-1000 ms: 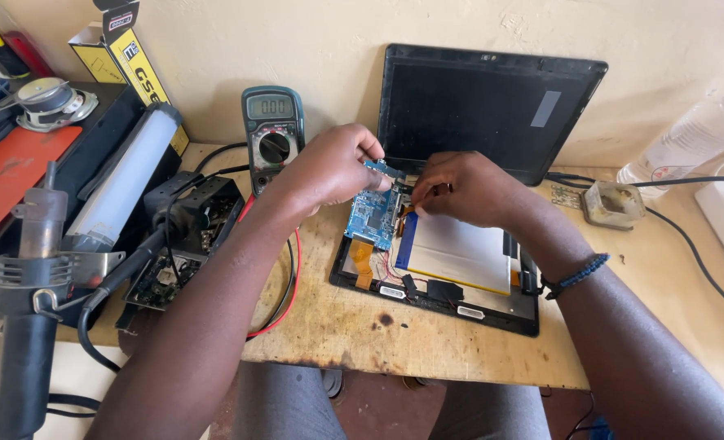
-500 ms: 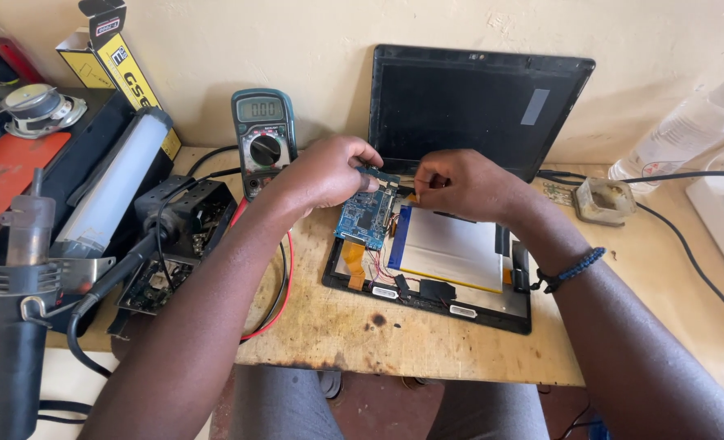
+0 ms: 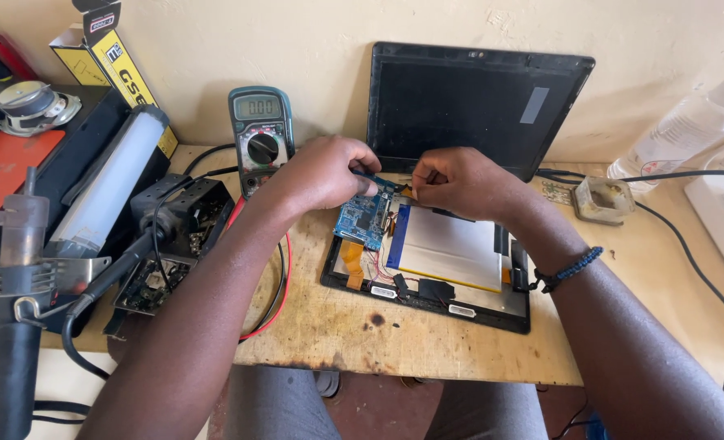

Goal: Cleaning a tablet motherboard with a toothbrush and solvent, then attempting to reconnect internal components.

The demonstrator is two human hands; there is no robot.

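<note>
An opened tablet (image 3: pixel 427 305) lies face down on the wooden bench, showing a blue circuit board (image 3: pixel 362 222) and a flat white battery (image 3: pixel 448 248). My left hand (image 3: pixel 325 173) hovers over the board's top edge, its fingers closed on a thin dark tool (image 3: pixel 376 177) that points right. My right hand (image 3: pixel 460 183) meets it from the right. Its fingertips pinch something small and orange at the board's top corner (image 3: pixel 409 192). What lies under the fingers is hidden. A beaded band circles my right wrist.
A multimeter (image 3: pixel 260 134) stands behind my left hand. A black screen panel (image 3: pixel 476 102) leans on the wall. At left are a hot-air gun (image 3: pixel 11 277), a tube lamp (image 3: pixel 105 183) and a black device (image 3: pixel 178 220). A plastic bottle (image 3: pixel 676 130), small dish (image 3: pixel 602 198) and cables lie right.
Both hands have stayed together at the top edge of the circuit board, shifting only slightly. Nothing was picked up or let go.
</note>
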